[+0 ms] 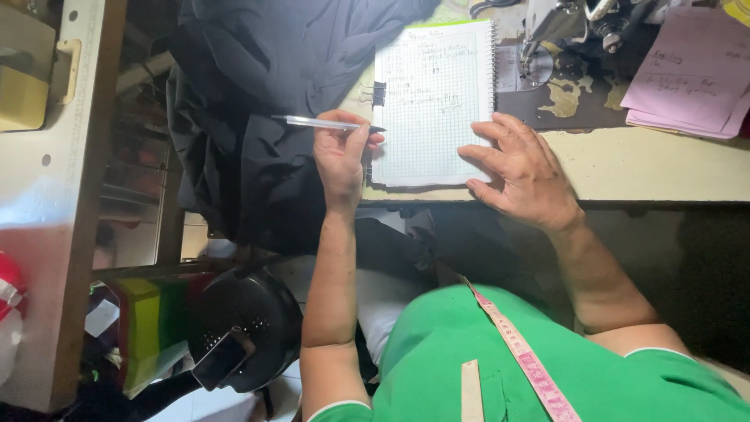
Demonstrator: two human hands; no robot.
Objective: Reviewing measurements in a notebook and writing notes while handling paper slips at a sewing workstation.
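green-gridded paper fills the one spiral notebook [433, 101], which lies open on the cream bench [648, 164] near its front edge, handwriting in its upper part, the wire spiral along its right side and one black binder clip [379, 94] on its left edge. two hands are in view. the left hand [341, 152] is closed around one clear pen [324, 123], pinched between thumb and fingers, with the pen lying level and its dark tip just at the notebook's left edge. the right hand [519, 168] is open and flat, fingers spread, pressing on the notebook's near right corner and holding nothing.

left of the notebook one heap of dark navy fabric [266, 101] spills off the bench and hangs down. far right, one sewing machine [578, 31] stands at the back of the bench, and beside it one stack of pink paper sheets [691, 74] with scribbles. one pink measuring tape [519, 355] runs down over the person's green shirt [562, 367]. down on the left, near the floor, sit one black helmet [246, 328] and one striped bag in green, yellow and red [152, 324]. another pale bench [43, 180] runs along the far left edge of the view.
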